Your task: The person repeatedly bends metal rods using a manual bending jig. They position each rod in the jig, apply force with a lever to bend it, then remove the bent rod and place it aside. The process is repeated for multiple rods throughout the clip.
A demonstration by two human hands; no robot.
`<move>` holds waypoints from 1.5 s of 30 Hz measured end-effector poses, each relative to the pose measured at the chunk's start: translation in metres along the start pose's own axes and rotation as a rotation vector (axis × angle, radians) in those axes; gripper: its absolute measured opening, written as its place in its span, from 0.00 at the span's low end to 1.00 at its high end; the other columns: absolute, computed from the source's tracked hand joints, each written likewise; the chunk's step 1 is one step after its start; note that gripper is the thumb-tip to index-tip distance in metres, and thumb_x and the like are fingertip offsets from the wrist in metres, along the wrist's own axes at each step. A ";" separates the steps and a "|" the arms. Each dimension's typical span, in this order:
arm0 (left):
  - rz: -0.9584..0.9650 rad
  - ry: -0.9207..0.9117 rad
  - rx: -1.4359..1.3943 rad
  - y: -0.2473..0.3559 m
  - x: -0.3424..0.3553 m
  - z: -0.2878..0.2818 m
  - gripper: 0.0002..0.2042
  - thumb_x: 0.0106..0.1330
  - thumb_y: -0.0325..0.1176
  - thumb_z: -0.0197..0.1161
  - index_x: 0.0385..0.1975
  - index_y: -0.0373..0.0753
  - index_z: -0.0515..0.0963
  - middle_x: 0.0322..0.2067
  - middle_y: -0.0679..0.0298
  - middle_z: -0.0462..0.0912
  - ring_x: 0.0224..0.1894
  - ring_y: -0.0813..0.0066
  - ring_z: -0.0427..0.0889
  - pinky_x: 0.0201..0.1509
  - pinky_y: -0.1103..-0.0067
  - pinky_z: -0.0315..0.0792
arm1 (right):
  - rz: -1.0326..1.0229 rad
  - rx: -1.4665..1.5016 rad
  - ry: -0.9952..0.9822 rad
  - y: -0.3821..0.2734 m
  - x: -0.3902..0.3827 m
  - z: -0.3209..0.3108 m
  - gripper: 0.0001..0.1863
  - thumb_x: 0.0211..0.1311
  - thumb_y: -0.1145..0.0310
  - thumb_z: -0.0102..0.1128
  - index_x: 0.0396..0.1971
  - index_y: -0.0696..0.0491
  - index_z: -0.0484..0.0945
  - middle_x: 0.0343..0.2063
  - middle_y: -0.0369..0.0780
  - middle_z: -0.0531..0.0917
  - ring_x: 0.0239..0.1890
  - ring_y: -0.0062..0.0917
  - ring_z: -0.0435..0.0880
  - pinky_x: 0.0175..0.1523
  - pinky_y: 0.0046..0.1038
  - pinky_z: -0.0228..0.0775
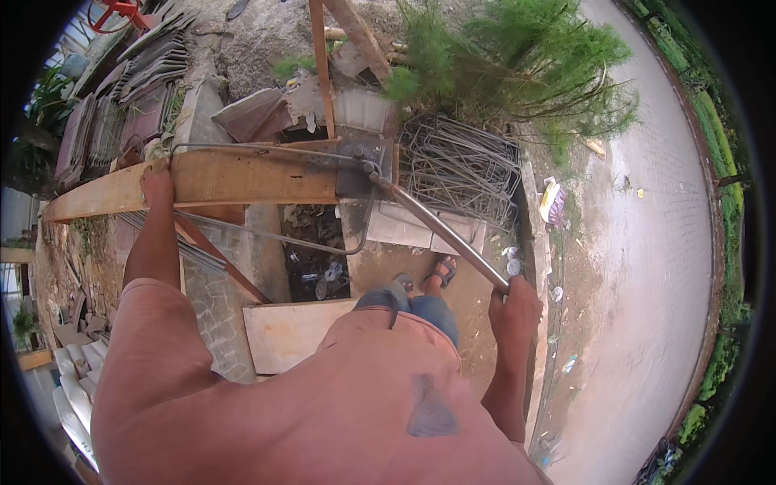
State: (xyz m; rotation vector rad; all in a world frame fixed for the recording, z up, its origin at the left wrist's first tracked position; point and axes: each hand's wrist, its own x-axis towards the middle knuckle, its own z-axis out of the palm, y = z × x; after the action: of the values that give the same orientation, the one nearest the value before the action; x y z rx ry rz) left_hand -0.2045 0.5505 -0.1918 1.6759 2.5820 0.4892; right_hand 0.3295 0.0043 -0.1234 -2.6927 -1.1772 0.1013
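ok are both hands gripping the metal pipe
No, only the right hand grips the metal pipe, while the left hand is away from it, at the wooden plank.

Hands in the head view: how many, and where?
2. The left hand is at the wooden beam, by a corner of the bent rod; its grip is unclear. The right hand is closed around the near end of the metal pipe. No others show.

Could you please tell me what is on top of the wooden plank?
On the wooden plank, a dark metal plate sits at the right end; a bent rod and the left hand are over the wood. The wood under the plate is hidden.
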 end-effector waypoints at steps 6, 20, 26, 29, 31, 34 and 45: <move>-0.056 0.055 -0.004 0.047 -0.052 -0.019 0.31 0.62 0.58 0.58 0.62 0.47 0.67 0.64 0.59 0.64 0.67 0.55 0.60 0.65 0.45 0.51 | -0.008 0.004 -0.140 0.022 0.035 0.001 0.15 0.55 0.60 0.65 0.27 0.56 0.73 0.24 0.50 0.80 0.31 0.49 0.79 0.36 0.47 0.69; 0.634 0.122 -0.419 0.102 -0.260 -0.065 0.20 0.63 0.36 0.61 0.54 0.37 0.72 0.59 0.51 0.70 0.67 0.50 0.61 0.70 0.62 0.52 | -0.041 0.288 -0.241 0.067 0.095 0.001 0.22 0.55 0.51 0.66 0.24 0.57 0.74 0.19 0.51 0.78 0.25 0.49 0.78 0.30 0.41 0.67; 0.983 -0.331 -0.206 0.133 -0.390 -0.095 0.21 0.58 0.45 0.65 0.49 0.43 0.77 0.56 0.57 0.73 0.67 0.54 0.61 0.71 0.51 0.44 | -0.153 0.387 -0.292 0.096 0.134 0.000 0.21 0.56 0.53 0.65 0.25 0.59 0.75 0.18 0.51 0.78 0.23 0.48 0.77 0.30 0.40 0.66; 0.956 -0.404 -0.104 0.122 -0.387 -0.086 0.22 0.55 0.51 0.67 0.45 0.43 0.78 0.51 0.57 0.76 0.65 0.57 0.64 0.71 0.52 0.45 | -0.248 0.396 -0.334 0.113 0.147 -0.003 0.23 0.55 0.51 0.65 0.25 0.59 0.75 0.19 0.51 0.78 0.24 0.49 0.78 0.31 0.41 0.67; 1.063 -0.304 -0.025 0.121 -0.387 -0.091 0.21 0.53 0.54 0.67 0.35 0.42 0.79 0.39 0.58 0.79 0.55 0.58 0.73 0.65 0.53 0.57 | -0.321 0.398 -0.339 0.121 0.156 -0.002 0.23 0.55 0.50 0.65 0.25 0.59 0.75 0.19 0.52 0.78 0.25 0.49 0.78 0.32 0.42 0.68; 0.925 -0.520 0.129 0.129 -0.389 -0.102 0.17 0.48 0.47 0.72 0.29 0.42 0.78 0.35 0.59 0.80 0.47 0.57 0.77 0.54 0.57 0.65 | -0.350 0.380 -0.432 0.133 0.164 0.002 0.24 0.54 0.49 0.64 0.26 0.59 0.76 0.20 0.52 0.79 0.25 0.50 0.78 0.33 0.43 0.68; 0.639 -0.123 -0.292 0.246 -0.406 -0.212 0.25 0.67 0.56 0.54 0.24 0.36 0.71 0.18 0.61 0.74 0.25 0.60 0.77 0.29 0.70 0.69 | -0.420 0.429 -0.394 0.155 0.211 0.021 0.25 0.54 0.49 0.64 0.26 0.60 0.76 0.18 0.51 0.77 0.23 0.47 0.77 0.31 0.40 0.66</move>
State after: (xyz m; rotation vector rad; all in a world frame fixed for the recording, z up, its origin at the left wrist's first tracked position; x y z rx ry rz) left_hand 0.1452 0.2269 0.0166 2.2927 1.7397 0.7045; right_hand 0.5816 0.0590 -0.1724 -2.0616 -1.5867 0.7510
